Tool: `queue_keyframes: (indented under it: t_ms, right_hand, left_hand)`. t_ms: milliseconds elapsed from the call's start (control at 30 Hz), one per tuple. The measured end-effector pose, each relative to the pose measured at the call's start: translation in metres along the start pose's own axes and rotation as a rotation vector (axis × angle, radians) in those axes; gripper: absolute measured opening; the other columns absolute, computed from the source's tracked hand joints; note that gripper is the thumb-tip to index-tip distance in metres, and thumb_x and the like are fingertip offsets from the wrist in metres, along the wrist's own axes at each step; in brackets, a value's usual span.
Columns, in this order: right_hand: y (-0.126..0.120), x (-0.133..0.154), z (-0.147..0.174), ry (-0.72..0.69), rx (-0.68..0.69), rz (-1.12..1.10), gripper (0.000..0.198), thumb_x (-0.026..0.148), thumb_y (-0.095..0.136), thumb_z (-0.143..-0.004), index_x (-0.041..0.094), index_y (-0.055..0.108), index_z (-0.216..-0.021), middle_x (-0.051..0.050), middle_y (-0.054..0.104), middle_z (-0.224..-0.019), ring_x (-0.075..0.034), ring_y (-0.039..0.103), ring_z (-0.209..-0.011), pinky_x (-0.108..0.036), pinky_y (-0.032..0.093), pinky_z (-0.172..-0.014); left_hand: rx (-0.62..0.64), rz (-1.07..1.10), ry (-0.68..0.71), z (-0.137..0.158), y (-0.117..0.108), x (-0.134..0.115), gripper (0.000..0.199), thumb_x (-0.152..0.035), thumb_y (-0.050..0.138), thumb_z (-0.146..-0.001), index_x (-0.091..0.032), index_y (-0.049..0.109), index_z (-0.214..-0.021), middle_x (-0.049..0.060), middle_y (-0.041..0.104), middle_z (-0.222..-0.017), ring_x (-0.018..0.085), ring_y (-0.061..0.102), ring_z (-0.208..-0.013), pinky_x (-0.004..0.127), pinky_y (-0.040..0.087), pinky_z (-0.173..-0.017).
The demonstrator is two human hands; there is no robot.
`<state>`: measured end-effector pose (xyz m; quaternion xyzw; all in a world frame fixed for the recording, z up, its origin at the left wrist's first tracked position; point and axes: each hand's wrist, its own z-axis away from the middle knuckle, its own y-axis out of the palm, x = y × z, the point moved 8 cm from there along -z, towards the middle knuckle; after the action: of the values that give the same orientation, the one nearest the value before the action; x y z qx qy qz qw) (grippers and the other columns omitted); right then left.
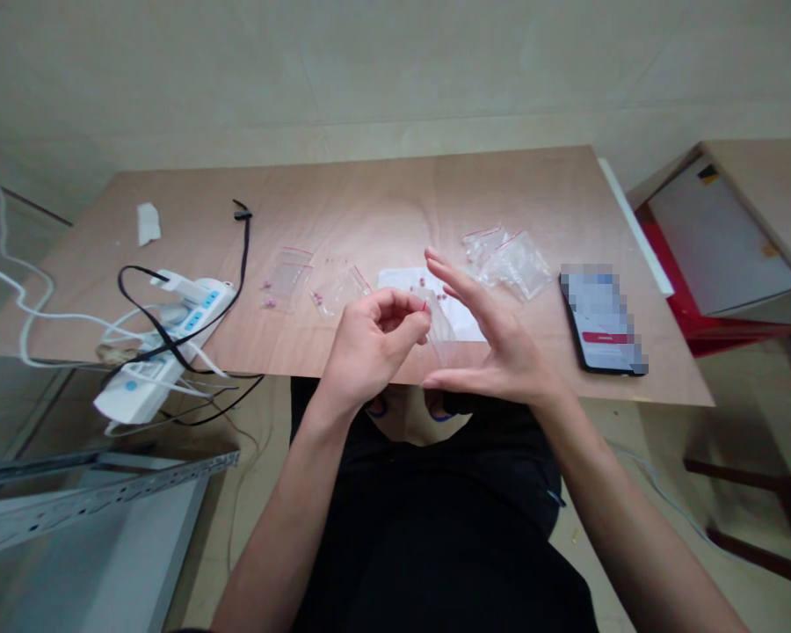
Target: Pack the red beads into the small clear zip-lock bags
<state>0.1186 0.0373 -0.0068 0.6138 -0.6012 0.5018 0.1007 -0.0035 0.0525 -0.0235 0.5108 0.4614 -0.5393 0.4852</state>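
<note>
Between thumb and fingers, my left hand (382, 338) pinches a small clear zip bag (440, 327) by its red-lined edge. The bag hangs tilted in front of a white sheet of paper (461, 318). My right hand (501, 343) is beside it, thumb and fingers spread wide, with nothing held. Several tiny pink pieces (441, 296) lie on the paper, too small to name. Left of my hands are two zip bags, one bag (288, 277) farther out and another bag (341, 292) nearer, each with small pink pieces inside.
Loose clear zip bags (518, 264) are piled right of the paper. A smartphone (603, 321) lies near the table's right end. On the left are a white power strip (171, 343), tangled cables and a white scrap (148, 223). A wall stands behind the wooden table (369, 202).
</note>
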Motion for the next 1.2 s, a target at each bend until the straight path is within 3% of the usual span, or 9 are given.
queue_keyframes:
  t_ms: [67,200,400,667,733,800,967,1100,1200]
  right_hand:
    - [0.001,-0.002,0.001,-0.005,0.036,-0.035,0.094,0.048,0.081,-0.067,0.028,0.036,-0.147,-0.009,0.040,-0.152,-0.030,0.036,-0.142,-0.050,0.036,-0.115]
    - [-0.003,-0.004,0.001,-0.039,-0.017,-0.022,0.080,0.046,0.082,-0.066,0.023,0.051,-0.137,-0.011,0.060,-0.133,-0.027,0.055,-0.125,-0.044,0.045,-0.108]
    - [-0.012,0.000,0.001,-0.099,-0.172,0.177,0.058,0.045,0.080,-0.069,0.020,0.064,-0.118,-0.010,0.071,-0.108,-0.024,0.067,-0.100,-0.039,0.055,-0.086]
    - [-0.021,0.008,0.000,-0.104,-0.226,0.351,0.048,0.046,0.075,-0.075,0.020,0.065,-0.115,-0.008,0.070,-0.096,-0.021,0.067,-0.086,-0.036,0.056,-0.076]
    - [-0.026,0.010,-0.004,-0.104,-0.210,0.393,0.048,0.047,0.073,-0.077,0.020,0.065,-0.115,-0.007,0.069,-0.091,-0.019,0.065,-0.080,-0.034,0.055,-0.072]
    - [-0.030,0.015,-0.012,-0.123,-0.161,0.468,0.048,0.048,0.072,-0.078,0.018,0.066,-0.114,-0.008,0.067,-0.090,-0.019,0.064,-0.078,-0.033,0.054,-0.070]
    - [-0.021,0.028,-0.041,-0.253,0.232,0.769,0.042,0.048,0.067,-0.083,0.015,0.069,-0.109,-0.008,0.066,-0.091,-0.019,0.062,-0.075,-0.034,0.050,-0.067]
    - [-0.001,0.031,-0.051,-0.373,0.494,0.925,0.021,0.035,0.065,-0.088,0.018,0.073,-0.078,-0.002,0.069,-0.081,-0.013,0.062,-0.077,-0.031,0.048,-0.074]
    - [0.019,0.018,-0.054,-0.424,0.472,1.157,0.050,0.036,0.048,-0.096,0.016,0.066,-0.054,0.003,0.067,-0.064,-0.006,0.060,-0.071,-0.023,0.044,-0.069]
  left_hand:
    - [0.067,0.018,-0.021,0.000,0.004,0.000,0.005,-0.019,0.063,-0.071,-0.016,0.061,-0.066,-0.004,0.058,-0.061,0.008,0.056,-0.057,0.021,0.049,-0.060]
    - [0.134,-0.019,-0.035,-0.001,0.006,0.000,0.008,-0.018,0.060,-0.073,-0.016,0.060,-0.066,-0.004,0.057,-0.060,0.008,0.056,-0.059,0.021,0.049,-0.061]
    - [-0.037,-0.284,0.025,0.002,-0.005,-0.003,0.009,-0.024,0.064,-0.076,-0.016,0.063,-0.080,0.001,0.068,-0.075,0.012,0.063,-0.066,0.024,0.050,-0.064]
    - [-0.231,-0.645,0.326,0.018,-0.003,-0.050,0.007,-0.016,0.062,-0.076,-0.019,0.066,-0.080,-0.001,0.067,-0.074,0.011,0.060,-0.066,0.024,0.048,-0.070]
    - [-0.297,-0.480,0.299,0.012,-0.009,-0.045,0.008,-0.022,0.059,-0.081,-0.019,0.066,-0.084,0.001,0.069,-0.080,0.012,0.063,-0.075,0.025,0.050,-0.075]
    - [-0.325,-0.138,0.151,0.002,-0.015,-0.023,0.019,-0.030,0.049,-0.089,-0.019,0.064,-0.088,0.004,0.070,-0.088,0.015,0.066,-0.084,0.027,0.051,-0.079]
    - [-0.053,0.724,-0.429,-0.011,0.029,0.037,0.046,-0.035,0.024,-0.098,-0.012,0.063,-0.092,0.012,0.070,-0.096,0.022,0.067,-0.097,0.036,0.053,-0.085]
    - [-0.039,0.933,-0.575,-0.007,0.055,0.046,0.040,-0.027,0.026,-0.099,-0.013,0.063,-0.101,0.009,0.070,-0.096,0.022,0.066,-0.100,0.034,0.053,-0.083]
    - [-0.092,0.933,-0.596,-0.008,0.061,0.054,0.035,-0.024,0.029,-0.098,-0.017,0.063,-0.104,0.006,0.071,-0.096,0.022,0.066,-0.101,0.033,0.054,-0.078]
